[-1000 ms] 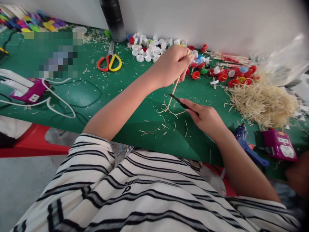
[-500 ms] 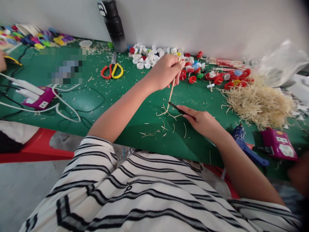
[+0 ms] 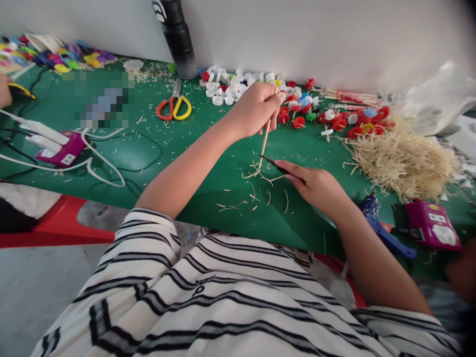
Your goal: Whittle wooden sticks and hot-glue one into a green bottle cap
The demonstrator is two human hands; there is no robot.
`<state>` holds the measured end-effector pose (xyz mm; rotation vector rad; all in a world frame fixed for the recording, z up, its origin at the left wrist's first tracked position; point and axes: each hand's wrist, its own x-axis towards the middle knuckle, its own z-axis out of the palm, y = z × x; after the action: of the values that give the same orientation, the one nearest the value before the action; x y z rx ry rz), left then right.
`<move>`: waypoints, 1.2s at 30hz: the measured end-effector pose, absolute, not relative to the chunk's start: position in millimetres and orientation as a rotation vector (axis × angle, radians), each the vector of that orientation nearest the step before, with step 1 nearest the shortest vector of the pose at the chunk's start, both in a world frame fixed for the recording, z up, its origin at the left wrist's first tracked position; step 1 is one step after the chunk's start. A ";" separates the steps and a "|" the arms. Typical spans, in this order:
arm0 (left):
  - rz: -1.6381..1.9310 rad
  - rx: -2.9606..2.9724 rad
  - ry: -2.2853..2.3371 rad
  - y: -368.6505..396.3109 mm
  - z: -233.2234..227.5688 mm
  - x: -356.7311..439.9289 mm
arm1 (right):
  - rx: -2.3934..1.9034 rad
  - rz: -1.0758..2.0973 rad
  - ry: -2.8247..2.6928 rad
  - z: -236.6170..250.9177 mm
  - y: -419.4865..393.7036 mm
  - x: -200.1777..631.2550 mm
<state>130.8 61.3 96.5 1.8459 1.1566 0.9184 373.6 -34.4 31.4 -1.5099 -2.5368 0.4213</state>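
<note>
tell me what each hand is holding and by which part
The left hand grips a wooden stick by its upper end, tip down on the mat. The right hand holds a dark blade by its handle end.

We sit before the table [image 3: 156, 148], our left hand [image 3: 256, 109] over its middle and our right hand [image 3: 316, 186] nearer us, just to the right. A stick [image 3: 265, 141] slants down from the left hand to the table; the blade [image 3: 273, 164] in the right hand meets it low down. Shavings [image 3: 253, 191] lie below both. Behind the left hand lie bottle caps [image 3: 230, 87], with scissors [image 3: 174, 105] left of them and a bottle [image 3: 178, 37] behind. A heap of shavings [image 3: 403, 158] lies at right.
</note>
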 end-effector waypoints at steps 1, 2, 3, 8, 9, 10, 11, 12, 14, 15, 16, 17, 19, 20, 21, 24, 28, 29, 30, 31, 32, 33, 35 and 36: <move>0.920 1.852 1.152 61.0 96.4 131.0 | -1.511 0.411 -2.498 31.4 -33.3 373.3; 0.925 1.859 1.142 60.7 96.2 131.2 | -1.520 0.411 -2.481 31.3 -32.5 372.7; 0.932 1.868 1.131 60.5 95.9 131.3 | -1.535 0.419 -2.481 31.0 -32.0 371.9; 0.941 1.889 1.120 60.9 94.2 131.1 | -1.646 0.439 -2.558 30.6 -35.1 366.8; 0.939 1.889 1.123 61.2 93.9 131.1 | -1.663 0.424 -2.571 31.0 -36.1 366.1; 0.938 1.889 1.124 61.4 93.8 131.1 | -1.676 0.414 -2.584 31.6 -36.9 365.7; 0.938 1.888 1.127 61.7 93.8 131.1 | -1.684 0.410 -2.596 32.4 -37.5 365.4; 0.935 1.886 1.131 61.8 93.9 131.1 | -1.689 0.407 -2.609 33.3 -37.9 365.2; 0.931 1.878 1.144 61.8 94.4 130.9 | -1.685 0.400 -2.633 34.9 -38.4 365.0; 0.929 1.873 1.149 61.7 94.7 130.7 | -1.680 0.397 -2.646 35.6 -38.6 364.9; 0.928 1.871 1.151 61.5 95.0 130.4 | -1.677 0.391 -2.658 36.1 -38.9 364.8; 0.928 1.870 1.149 61.4 95.2 130.2 | -1.675 0.386 -2.670 36.4 -39.3 364.8; 0.928 1.875 1.141 61.4 95.2 129.9 | -1.681 0.379 -2.690 36.4 -40.3 365.1; 0.924 1.878 1.141 61.5 95.0 129.9 | -1.677 0.375 -2.699 36.3 -40.7 365.5; 0.920 1.879 1.144 61.7 94.6 130.1 | -1.663 0.372 -2.705 36.1 -41.0 366.0; 0.914 1.893 1.147 61.7 93.8 131.0 | -1.572 0.425 -2.628 36.1 -40.3 368.2; 0.921 1.922 1.137 58.5 95.8 132.6 | -1.508 0.446 -2.478 35.0 -35.9 369.0; 0.919 1.922 1.146 57.6 96.5 132.8 | -1.505 0.438 -2.475 34.2 -35.0 368.6; 0.915 1.917 1.159 57.0 97.1 132.9 | -1.501 0.437 -2.476 33.3 -34.3 368.2; 0.910 1.912 1.171 56.7 97.5 132.9 | -1.499 0.447 -2.475 32.4 -34.0 367.6; 0.906 1.907 1.179 56.8 97.5 132.8 | -1.500 0.462 -2.470 31.6 -34.1 367.0; 0.907 1.905 1.181 57.1 97.2 132.6 | -1.509 0.478 -2.465 31.1 -34.4 366.3; 0.927 1.905 1.166 58.3 96.0 132.3 | -1.543 0.500 -2.485 30.6 -35.8 364.9; 0.939 1.906 1.153 58.9 95.3 132.3 | -1.556 0.499 -2.520 30.5 -36.7 364.2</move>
<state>132.3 58.9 95.3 1.9064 1.1533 0.9394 364.2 -36.7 30.5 -1.5560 -2.5197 0.4988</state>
